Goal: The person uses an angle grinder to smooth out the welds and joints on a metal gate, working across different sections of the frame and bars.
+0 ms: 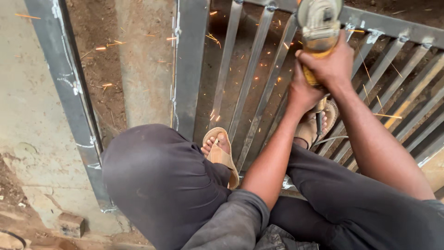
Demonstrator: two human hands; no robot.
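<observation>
Near the top right of the view, both hands are closed around one angle grinder. The right hand wraps the yellow body of the tool from above, with the fingers curled over it and the knuckles facing the camera. The left hand grips lower, just under the right hand and touching it, so the two hands sit one behind the other on the same handle. The grey head of the grinder sticks out beyond the right hand, toward the top edge of the picture, and it stands over the metal gate frame. A dark cable leaves the back end of the tool below the left hand and runs to the right, over the bars.

The frame lies flat on the ground. It has a wide grey upright on the left part and many thin slanted bars that go from the top rail down toward the person. Orange sparks fly to the left over the bars and over the brown soil. A second grey steel bar with white chalk marks lies farther left, on pale concrete.

The person squats with both feet in tan sandals on the bars, knees in dark trousers filling the lower half. No labels or packages can be seen; a small brick-like block lies at the bottom left.
</observation>
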